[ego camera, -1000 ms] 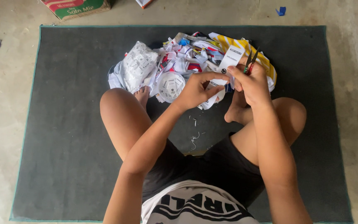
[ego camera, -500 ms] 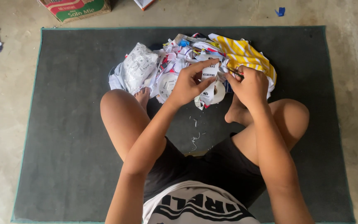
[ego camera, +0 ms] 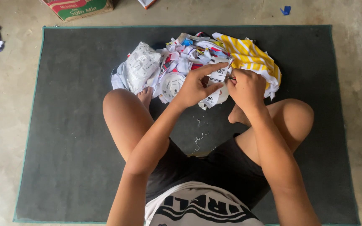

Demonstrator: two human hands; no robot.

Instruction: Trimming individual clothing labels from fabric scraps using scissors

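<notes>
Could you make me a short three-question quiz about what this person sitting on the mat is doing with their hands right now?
1. True or false: the left hand pinches a white label strip between thumb and fingers.
2. Which lies at the right end of the pile of labels? A) yellow striped cloth B) a red bucket C) a wooden board
3. Fill in: the person sits on a dark ___ mat.

Key
1. True.
2. A.
3. Grey. The right hand holds a thin tool against the strip; its kind is too small to tell.
</notes>
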